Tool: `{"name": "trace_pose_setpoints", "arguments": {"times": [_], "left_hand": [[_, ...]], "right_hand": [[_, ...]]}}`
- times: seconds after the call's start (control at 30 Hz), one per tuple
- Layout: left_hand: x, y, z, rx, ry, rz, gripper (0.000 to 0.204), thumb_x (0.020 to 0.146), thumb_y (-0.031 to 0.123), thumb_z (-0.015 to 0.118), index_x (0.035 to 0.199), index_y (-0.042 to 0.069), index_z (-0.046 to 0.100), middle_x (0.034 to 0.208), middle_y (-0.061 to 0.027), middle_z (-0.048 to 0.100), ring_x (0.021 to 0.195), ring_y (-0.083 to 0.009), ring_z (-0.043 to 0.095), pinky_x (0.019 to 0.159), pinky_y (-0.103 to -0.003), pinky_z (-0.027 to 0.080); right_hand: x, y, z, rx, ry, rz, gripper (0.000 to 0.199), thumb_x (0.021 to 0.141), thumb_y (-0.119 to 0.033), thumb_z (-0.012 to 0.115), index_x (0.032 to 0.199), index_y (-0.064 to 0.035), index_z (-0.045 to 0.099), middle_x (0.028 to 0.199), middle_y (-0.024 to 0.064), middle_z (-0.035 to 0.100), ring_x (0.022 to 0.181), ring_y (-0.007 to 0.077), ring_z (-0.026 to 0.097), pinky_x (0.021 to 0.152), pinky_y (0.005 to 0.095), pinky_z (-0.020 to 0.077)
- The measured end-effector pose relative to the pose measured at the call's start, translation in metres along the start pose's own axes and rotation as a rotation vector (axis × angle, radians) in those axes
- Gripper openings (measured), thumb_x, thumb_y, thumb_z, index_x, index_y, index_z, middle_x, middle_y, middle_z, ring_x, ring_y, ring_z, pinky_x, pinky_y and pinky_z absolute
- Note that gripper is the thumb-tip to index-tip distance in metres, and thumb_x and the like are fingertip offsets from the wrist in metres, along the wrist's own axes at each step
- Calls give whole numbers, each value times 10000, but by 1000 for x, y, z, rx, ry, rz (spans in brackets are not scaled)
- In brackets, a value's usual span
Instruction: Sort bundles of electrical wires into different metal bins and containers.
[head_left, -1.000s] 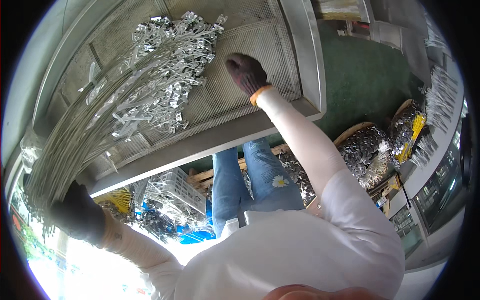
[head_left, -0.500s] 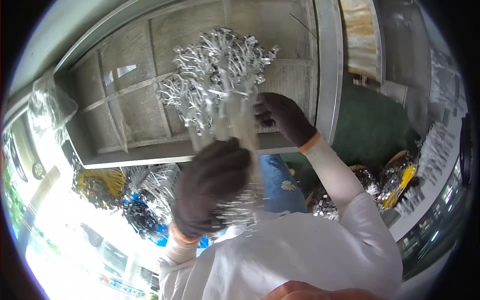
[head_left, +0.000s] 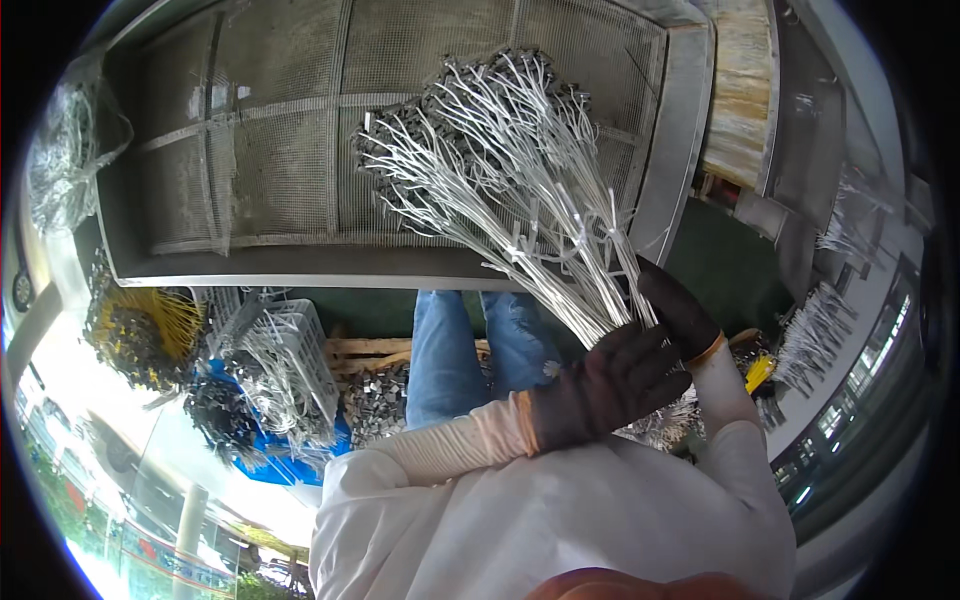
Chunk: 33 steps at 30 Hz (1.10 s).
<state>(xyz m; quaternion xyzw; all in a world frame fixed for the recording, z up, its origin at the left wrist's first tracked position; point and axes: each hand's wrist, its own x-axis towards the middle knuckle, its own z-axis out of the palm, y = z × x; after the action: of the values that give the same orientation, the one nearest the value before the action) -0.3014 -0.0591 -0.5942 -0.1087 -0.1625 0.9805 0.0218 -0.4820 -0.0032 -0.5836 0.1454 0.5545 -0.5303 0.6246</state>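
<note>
Several tied bundles of thin white wires (head_left: 572, 228) slant from the upper middle down to the right. Their fanned far ends carry small dark and metal terminals and lie over the mesh of a metal-framed tray. My left hand (head_left: 615, 388), in a dark glove, reaches across my body with its fingers over the lower part of the bundles. Against their right side is my right hand (head_left: 680, 312), gloved alike, its fingers partly hidden by the wires. The two hands grip the bundles close together. Loose wire ends show below my left hand.
The mesh tray (head_left: 270, 275) has a raised metal rim. At the lower left are yellow wire bundles (head_left: 160, 325), a white basket (head_left: 305, 350) and a blue container (head_left: 285, 460). Clear plastic (head_left: 75, 150) hangs at the far left. More wire bundles (head_left: 815, 335) lie on the right.
The bundles have tilted from nearly upright to a slant, their lower ends swinging right. My left hand has crossed to the right, and my right hand has moved right and nearer to me.
</note>
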Motion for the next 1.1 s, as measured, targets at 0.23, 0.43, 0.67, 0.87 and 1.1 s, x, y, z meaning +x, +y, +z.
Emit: {"name": "trace_pose_setpoints", "arguments": {"times": [0.23, 0.43, 0.67, 0.87, 1.1], "left_hand": [[6, -2, -1, -943, 131, -291, 663, 1023, 400, 465, 1550, 196, 119, 1588, -77, 281, 1399, -277, 377, 1157, -493, 325], [9, 18, 0, -2865, 587, -686, 656, 1002, 295, 541, 1539, 143, 196, 1439, -79, 505, 927, -247, 634, 676, -314, 548], [3, 2, -11, -3372, 579, -834, 544, 993, 230, 535, 1486, 126, 330, 1373, -111, 570, 905, -284, 668, 661, -345, 607], [3, -11, -28, -3771, 741, -1134, 440, 857, 223, 611, 1280, 121, 549, 1300, -167, 580, 1098, -341, 597, 849, -456, 553], [-9, -16, -44, -3612, 471, -1244, 352, 832, 244, 607, 1155, 109, 649, 1189, -146, 606, 1126, -363, 569, 973, -465, 485]], "right_hand": [[-4, 9, 6, -103, 57, 20, 638, 916, -203, 563, 1481, 12, 360, 1396, 125, 536, 1236, 210, 550, 1047, 323, 433], [-4, 26, -11, -108, 79, 65, 651, 888, -180, 563, 1475, 20, 365, 1379, 129, 549, 1212, 203, 570, 1037, 321, 450], [-5, 40, -18, -126, 105, 69, 650, 873, -136, 543, 1477, 23, 364, 1379, 123, 548, 1220, 199, 563, 1042, 323, 446], [-8, 55, -32, -198, 191, 101, 564, 888, -114, 544, 1429, 16, 447, 1319, 89, 585, 1156, 166, 584, 1012, 318, 456], [-2, 76, -57, -226, 217, 182, 427, 907, -145, 601, 1308, -9, 551, 1165, 26, 622, 1070, 129, 563, 961, 299, 438]]}}
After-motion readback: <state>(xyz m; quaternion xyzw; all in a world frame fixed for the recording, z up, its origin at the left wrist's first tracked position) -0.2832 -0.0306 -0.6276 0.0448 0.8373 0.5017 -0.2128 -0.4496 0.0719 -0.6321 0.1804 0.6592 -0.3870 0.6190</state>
